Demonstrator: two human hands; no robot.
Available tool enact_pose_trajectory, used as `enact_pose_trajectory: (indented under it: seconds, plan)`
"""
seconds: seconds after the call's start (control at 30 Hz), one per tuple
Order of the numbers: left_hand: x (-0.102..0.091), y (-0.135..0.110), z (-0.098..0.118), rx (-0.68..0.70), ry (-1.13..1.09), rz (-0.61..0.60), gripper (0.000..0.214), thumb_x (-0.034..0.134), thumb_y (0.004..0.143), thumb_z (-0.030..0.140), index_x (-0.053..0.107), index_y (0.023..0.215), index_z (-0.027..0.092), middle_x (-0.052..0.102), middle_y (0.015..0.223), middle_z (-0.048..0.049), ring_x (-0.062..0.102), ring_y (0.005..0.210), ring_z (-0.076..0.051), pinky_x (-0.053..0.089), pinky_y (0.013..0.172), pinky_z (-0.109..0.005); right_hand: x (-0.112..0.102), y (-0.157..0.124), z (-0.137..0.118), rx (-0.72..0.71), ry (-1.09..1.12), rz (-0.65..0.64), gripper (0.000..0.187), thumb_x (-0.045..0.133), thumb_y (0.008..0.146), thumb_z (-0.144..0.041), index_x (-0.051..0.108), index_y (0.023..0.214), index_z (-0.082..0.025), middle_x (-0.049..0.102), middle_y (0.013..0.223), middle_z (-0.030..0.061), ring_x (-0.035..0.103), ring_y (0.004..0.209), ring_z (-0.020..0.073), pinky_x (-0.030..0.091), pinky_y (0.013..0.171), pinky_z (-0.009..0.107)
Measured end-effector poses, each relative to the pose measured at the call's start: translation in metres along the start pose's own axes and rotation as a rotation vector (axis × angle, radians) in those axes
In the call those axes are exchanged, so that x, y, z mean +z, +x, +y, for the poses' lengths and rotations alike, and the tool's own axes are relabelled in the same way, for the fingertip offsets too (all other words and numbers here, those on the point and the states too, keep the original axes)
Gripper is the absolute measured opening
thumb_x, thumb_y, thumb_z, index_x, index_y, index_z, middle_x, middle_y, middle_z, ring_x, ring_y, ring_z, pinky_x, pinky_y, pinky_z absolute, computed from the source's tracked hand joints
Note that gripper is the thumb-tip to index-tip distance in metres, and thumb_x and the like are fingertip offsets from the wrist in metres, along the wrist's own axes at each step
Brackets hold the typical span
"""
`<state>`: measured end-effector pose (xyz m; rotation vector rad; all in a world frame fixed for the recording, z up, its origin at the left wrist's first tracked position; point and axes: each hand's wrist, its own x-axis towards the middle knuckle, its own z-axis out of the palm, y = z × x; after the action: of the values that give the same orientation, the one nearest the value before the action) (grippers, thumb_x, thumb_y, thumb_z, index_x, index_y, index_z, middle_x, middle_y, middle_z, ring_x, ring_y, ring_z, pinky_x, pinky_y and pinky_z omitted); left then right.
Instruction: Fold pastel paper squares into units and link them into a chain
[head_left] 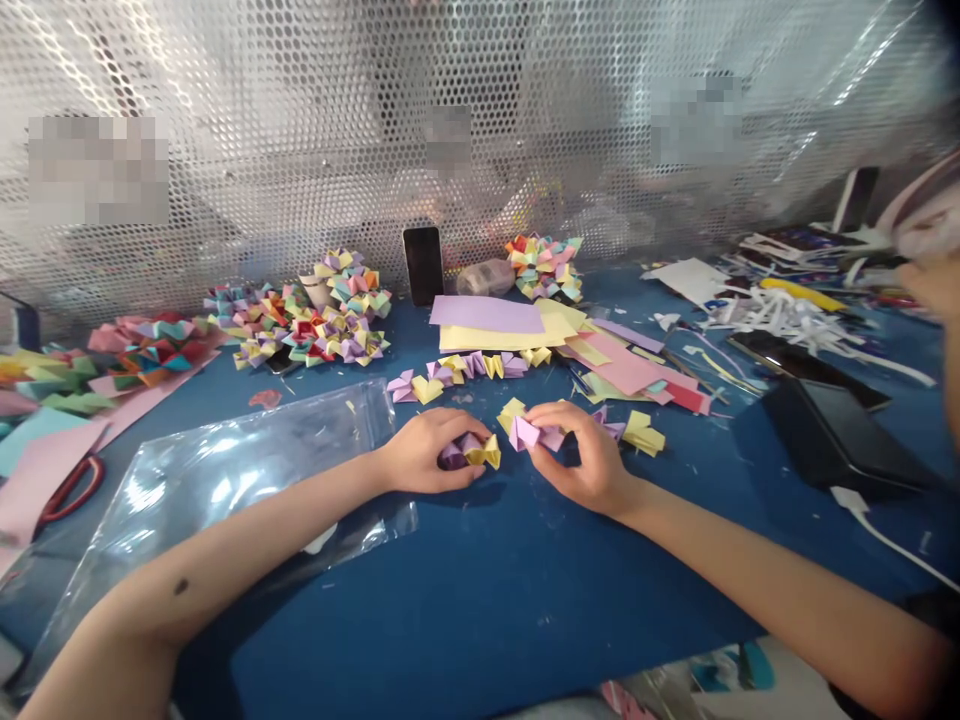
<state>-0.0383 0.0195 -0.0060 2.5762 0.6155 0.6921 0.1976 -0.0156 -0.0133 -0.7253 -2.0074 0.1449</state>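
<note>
My left hand point(424, 452) rests on the blue table point(480, 590), fingers curled round a folded purple and yellow paper piece point(474, 452). My right hand point(581, 455) pinches a folded purple paper piece point(529, 433) just to the right of it. The two pieces almost touch. Loose yellow folded pieces point(643, 433) lie right of my right hand. A chain of purple and yellow folded pieces point(465, 372) lies just beyond both hands.
A clear plastic bag point(225, 470) lies at left. Heaps of coloured folded paper point(315, 315) and flat paper sheets point(517, 325) sit further back. A phone point(424, 263) leans on the perforated screen. A black box point(840, 435) and paper scraps are at right. Red scissors point(71, 487) lie far left.
</note>
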Motion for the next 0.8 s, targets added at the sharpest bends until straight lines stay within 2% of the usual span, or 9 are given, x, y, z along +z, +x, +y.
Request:
enact_pose_trajectory:
  seconds: [0.2, 0.4, 0.67, 0.8]
  plan:
    - [0.001, -0.001, -0.001, 0.044, -0.041, 0.024, 0.034, 0.060, 0.077, 0.033, 0.054, 0.106, 0.016, 0.063, 0.098, -0.0065, 0.058, 0.089, -0.017, 0.046, 0.080, -0.029, 0.002, 0.000, -0.006, -0.089, 0.039, -0.061, 0.039, 0.055, 0.076, -0.003, 0.047, 0.111, -0.018, 0.059, 0.098, 0.0099, 0.058, 0.096, 0.0213, 0.051, 0.083, 0.039]
    - [0.000, 0.000, -0.001, 0.085, -0.052, 0.017, 0.030, 0.059, 0.076, 0.031, 0.058, 0.103, 0.016, 0.062, 0.097, -0.0075, 0.057, 0.089, -0.018, 0.046, 0.080, -0.031, 0.003, 0.001, -0.009, -0.267, -0.027, -0.228, 0.038, 0.053, 0.081, -0.004, 0.045, 0.115, -0.017, 0.057, 0.106, 0.0116, 0.055, 0.106, 0.0196, 0.051, 0.089, 0.038]
    - [0.002, -0.001, -0.003, 0.055, -0.027, -0.002, 0.035, 0.060, 0.076, 0.032, 0.055, 0.108, 0.018, 0.066, 0.100, -0.0045, 0.061, 0.089, -0.018, 0.045, 0.088, -0.035, 0.003, 0.002, -0.009, -0.306, -0.077, -0.200, 0.032, 0.052, 0.081, -0.002, 0.048, 0.110, -0.015, 0.059, 0.103, 0.0114, 0.056, 0.105, 0.0192, 0.053, 0.087, 0.038]
    - [0.003, -0.001, -0.003, 0.027, -0.040, 0.021, 0.035, 0.061, 0.074, 0.028, 0.053, 0.106, 0.017, 0.065, 0.101, -0.0055, 0.061, 0.091, -0.018, 0.047, 0.083, -0.031, 0.003, 0.002, -0.011, -0.350, -0.082, -0.180, 0.032, 0.053, 0.081, -0.002, 0.048, 0.110, -0.013, 0.059, 0.104, 0.0128, 0.055, 0.108, 0.0198, 0.053, 0.089, 0.039]
